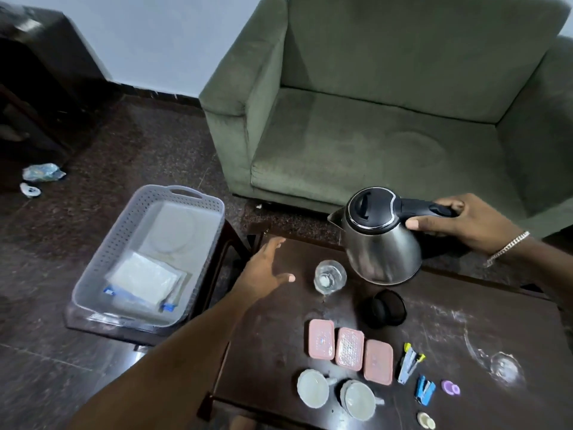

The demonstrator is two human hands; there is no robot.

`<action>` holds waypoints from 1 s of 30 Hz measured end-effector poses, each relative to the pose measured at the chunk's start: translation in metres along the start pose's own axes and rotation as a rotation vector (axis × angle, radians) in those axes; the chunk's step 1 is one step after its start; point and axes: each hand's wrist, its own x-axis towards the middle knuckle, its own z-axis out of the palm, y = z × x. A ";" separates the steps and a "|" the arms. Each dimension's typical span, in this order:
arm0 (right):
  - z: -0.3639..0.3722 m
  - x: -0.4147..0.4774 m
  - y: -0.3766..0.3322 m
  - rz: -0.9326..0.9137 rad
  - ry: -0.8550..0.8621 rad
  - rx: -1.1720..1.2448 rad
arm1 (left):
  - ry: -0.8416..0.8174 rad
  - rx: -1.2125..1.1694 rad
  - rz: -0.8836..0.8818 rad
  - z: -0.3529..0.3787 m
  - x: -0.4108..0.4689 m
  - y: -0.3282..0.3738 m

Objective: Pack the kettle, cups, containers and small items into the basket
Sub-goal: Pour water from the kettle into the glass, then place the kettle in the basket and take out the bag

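Note:
My right hand [465,220] grips the black handle of a steel kettle [383,243], which hangs tilted just above the dark table [279,336]. My left hand [265,270] hovers open over the table's left edge, holding nothing. A grey perforated basket [124,240] stands on a low stool to the left, with white packets [145,279] in it. On the table lie a clear glass [330,276], a black round kettle base [384,308], three pink lidded containers [348,349], two white cups [336,392], two staplers [415,375] and a purple small item [450,387].
A green armchair [387,103] stands behind the table. A glass dish [502,367] lies at the table's right. Plastic litter [42,173] is on the dark floor at far left, beside dark wooden furniture [34,88]. A small shell-like item [426,420] sits at the table's near edge.

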 end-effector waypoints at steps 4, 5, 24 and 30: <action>0.036 0.012 -0.049 -0.106 -0.055 0.124 | 0.085 0.075 0.023 -0.076 -0.013 0.000; 0.046 0.017 -0.062 -0.124 -0.065 0.144 | 0.108 0.095 0.024 -0.096 -0.016 -0.002; 0.302 0.167 -0.216 -0.209 -0.075 0.302 | 0.227 0.225 -0.335 -0.272 -0.129 -0.147; 0.365 0.199 -0.197 -0.175 -0.044 0.354 | 0.056 0.353 -0.290 -0.259 -0.126 -0.186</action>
